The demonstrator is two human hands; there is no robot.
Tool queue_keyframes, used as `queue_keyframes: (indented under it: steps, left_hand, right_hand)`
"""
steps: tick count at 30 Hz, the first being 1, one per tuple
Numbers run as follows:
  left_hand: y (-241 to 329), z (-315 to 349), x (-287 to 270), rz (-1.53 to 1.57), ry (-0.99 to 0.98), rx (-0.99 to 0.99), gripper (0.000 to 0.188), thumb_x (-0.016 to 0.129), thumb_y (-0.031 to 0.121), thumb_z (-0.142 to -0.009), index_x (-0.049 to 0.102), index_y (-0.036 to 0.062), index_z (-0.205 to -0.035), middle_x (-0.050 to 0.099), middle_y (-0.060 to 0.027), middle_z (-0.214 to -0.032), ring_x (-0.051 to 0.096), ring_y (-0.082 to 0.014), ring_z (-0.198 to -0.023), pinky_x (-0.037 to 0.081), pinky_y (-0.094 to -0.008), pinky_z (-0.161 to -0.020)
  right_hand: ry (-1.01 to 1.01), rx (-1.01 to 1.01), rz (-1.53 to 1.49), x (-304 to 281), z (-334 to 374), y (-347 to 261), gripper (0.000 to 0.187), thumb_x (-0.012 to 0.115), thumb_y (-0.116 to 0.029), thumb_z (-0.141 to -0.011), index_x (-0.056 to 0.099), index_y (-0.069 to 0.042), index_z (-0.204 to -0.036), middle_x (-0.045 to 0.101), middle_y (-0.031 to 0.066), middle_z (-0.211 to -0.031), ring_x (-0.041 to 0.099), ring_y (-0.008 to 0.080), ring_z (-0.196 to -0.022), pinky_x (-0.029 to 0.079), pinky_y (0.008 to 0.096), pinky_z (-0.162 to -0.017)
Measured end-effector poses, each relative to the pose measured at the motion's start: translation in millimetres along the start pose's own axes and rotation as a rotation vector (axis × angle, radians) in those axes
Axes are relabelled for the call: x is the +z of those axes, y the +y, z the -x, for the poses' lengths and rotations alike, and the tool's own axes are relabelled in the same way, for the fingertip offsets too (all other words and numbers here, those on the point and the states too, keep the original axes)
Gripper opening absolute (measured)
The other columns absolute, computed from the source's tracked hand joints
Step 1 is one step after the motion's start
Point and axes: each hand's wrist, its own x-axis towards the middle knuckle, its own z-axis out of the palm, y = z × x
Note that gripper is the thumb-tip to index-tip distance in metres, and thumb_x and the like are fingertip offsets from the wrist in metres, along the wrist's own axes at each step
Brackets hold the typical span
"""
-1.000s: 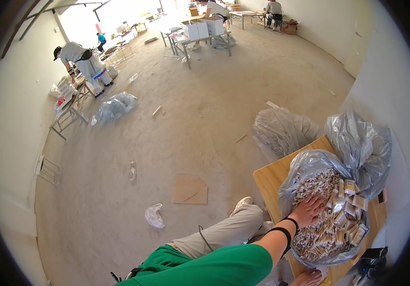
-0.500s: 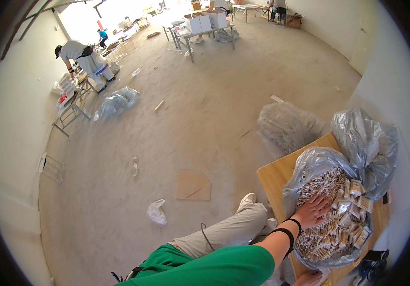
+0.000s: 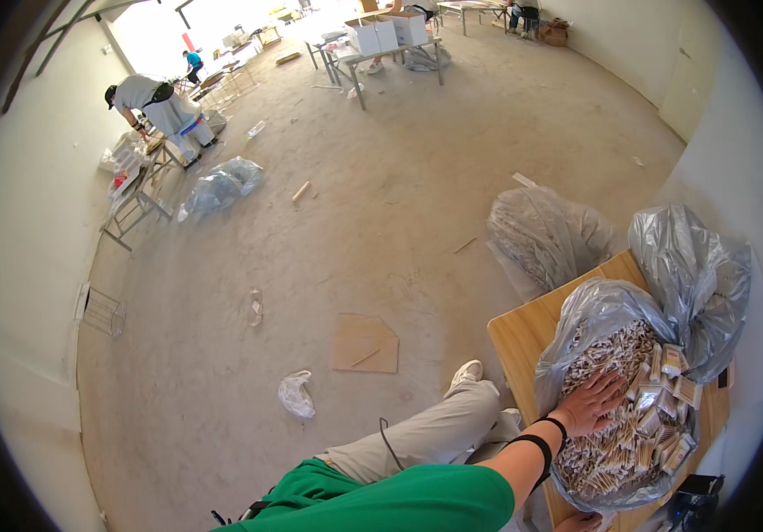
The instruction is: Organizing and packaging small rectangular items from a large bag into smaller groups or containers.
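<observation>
My left hand point(image 3: 591, 404) lies palm down on a heap of loose cotton swabs point(image 3: 607, 350), its fingers stretched out. The swabs have thin brownish sticks and pale tips. They fill an open grey plastic bag point(image 3: 568, 310) with its rim spread wide on a wooden table point(image 3: 523, 332). Beside my fingers, on the right part of the heap, sit several clear-wrapped swab packs point(image 3: 650, 396). My right hand point(image 3: 581, 523) is at the near edge of the table by the bag, mostly cut off by the lower edge of the picture; its fingers cannot be made out.
Another grey bag point(image 3: 692, 284) stands at the table's far right, and a full clear bag point(image 3: 541, 235) rests behind it on the floor. A cardboard sheet point(image 3: 365, 343) and a white plastic bag point(image 3: 296, 394) lie on the floor. A person point(image 3: 155, 106) bends over a far-left table.
The whole view has shifted slightly. My left hand stays flat on the swabs in nearly the same spot. Less of my right hand shows at the lower edge.
</observation>
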Motion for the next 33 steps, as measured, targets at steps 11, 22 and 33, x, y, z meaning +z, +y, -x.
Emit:
queue_keyframes:
  steps: [11,22,33]
  left_hand:
    - [-2.7,0.8,6.2,0.179,0.144,0.024,0.053,0.042,0.04,-0.088,0.039,0.0096,-0.131,0.021,-0.0128,-0.145,0.012,-0.0279,-0.136,0.003,-0.045,-0.111]
    - [1.5,0.3,-25.9,0.051,-0.058,-0.017,0.056,0.029,0.044,-0.092,0.027,0.0128,-0.139,0.02,-0.0088,-0.146,0.012,-0.0269,-0.136,0.002,-0.0456,-0.11]
    - [0.5,0.3,-6.9,0.035,-0.03,-0.018,0.059,0.028,0.048,-0.091,0.026,0.0139,-0.14,0.021,-0.0086,-0.146,0.011,-0.0266,-0.137,0.003,-0.0465,-0.11]
  right_hand:
    - [0.024,-0.016,0.055,4.9,1.2,0.5,0.062,0.038,-0.044,-0.088,0.025,-0.009,-0.138,0.004,0.0115,-0.149,-0.001,0.0311,-0.137,-0.005,0.0467,-0.11]
    - [0.015,-0.006,0.007,-0.1,-1.5,-4.3,0.061,0.037,-0.044,-0.088,0.026,-0.01,-0.138,0.005,0.0105,-0.149,-0.001,0.0308,-0.137,-0.006,0.0467,-0.11]
    - [0.05,-0.016,-0.008,-8.3,3.6,-12.6,0.06,0.038,-0.043,-0.089,0.025,-0.01,-0.138,0.005,0.0094,-0.149,-0.001,0.0296,-0.137,-0.005,0.0458,-0.11]
